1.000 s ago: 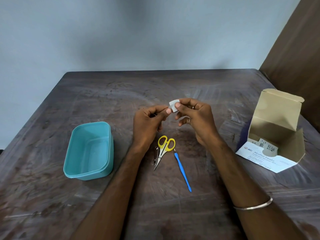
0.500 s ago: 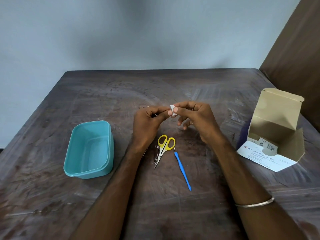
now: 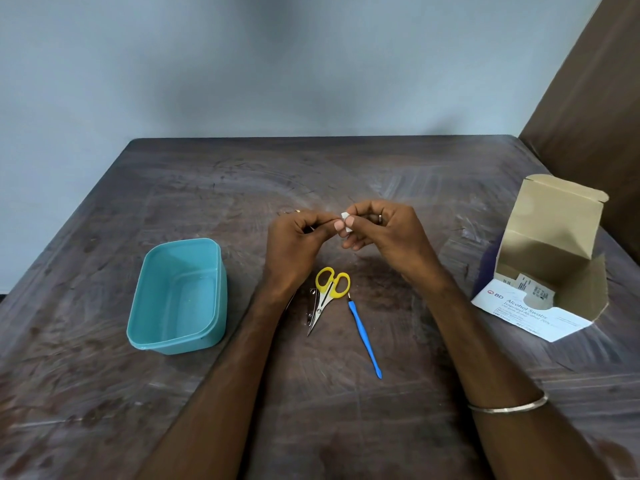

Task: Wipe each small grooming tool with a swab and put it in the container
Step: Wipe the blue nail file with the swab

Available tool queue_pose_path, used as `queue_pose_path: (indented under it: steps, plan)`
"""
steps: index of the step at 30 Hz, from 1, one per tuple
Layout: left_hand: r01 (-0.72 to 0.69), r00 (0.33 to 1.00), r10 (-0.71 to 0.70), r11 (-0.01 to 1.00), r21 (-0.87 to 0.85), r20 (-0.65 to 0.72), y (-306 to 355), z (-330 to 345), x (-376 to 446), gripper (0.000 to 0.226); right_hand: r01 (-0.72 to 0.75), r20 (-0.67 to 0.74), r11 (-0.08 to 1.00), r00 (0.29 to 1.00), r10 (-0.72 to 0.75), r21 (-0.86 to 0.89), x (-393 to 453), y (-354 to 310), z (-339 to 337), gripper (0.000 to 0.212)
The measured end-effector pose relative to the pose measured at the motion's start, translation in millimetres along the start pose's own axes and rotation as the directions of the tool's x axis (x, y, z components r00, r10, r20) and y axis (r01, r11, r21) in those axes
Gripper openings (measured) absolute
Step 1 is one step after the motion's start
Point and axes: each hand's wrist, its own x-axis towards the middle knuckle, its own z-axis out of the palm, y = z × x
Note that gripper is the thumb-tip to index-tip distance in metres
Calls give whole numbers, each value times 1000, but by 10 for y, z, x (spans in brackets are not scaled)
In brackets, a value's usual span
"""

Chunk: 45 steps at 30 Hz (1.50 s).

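My left hand (image 3: 294, 244) is closed on a thin metal tool (image 3: 297, 212), most of it hidden in the fist. My right hand (image 3: 388, 237) pinches a small white swab (image 3: 345, 224) right against my left fingertips, above the middle of the table. Below the hands lie yellow-handled scissors (image 3: 329, 289), a metal nail clipper (image 3: 313, 308) partly under them, and a slim blue-handled tool (image 3: 365, 337). An empty teal container (image 3: 211, 271) stands open to the left of my left forearm.
An opened cardboard box of alcohol swabs (image 3: 550, 258) sits at the right, flap up. The dark wooden table (image 3: 346, 174) ends at a grey wall behind and a brown panel at the far right.
My hands have closed together. The swab, held up flat between them a second ago, is now folded small and pinched against my left fingertips.
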Motion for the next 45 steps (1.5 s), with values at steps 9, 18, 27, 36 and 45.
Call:
queue_pose_path:
  steps: [9,18,27,36,45]
  plan:
    - [23,1000,-23,1000,2,-21,-21,2,3,12,44,2,998,999,-44,-47,-1,11,-3,9]
    - [44,999,-44,999,-1,-22,-12,-3,5,11,45,31,999,999,-44,-22,2,4,17,10]
    - [31,999,-31,1000,-1,-14,47,18,-10,11,68,-20,993,997,-70,-94,-12,-13,21,13]
    - [68,992,-60,995,70,-110,22,0,0,12,34,-163,999,986,-39,-35,-9,-37,-18,9]
    - [245,943,-286,943,-225,-173,134,-13,10,12,38,-360,986,932,23,162,7,-68,-63,7]
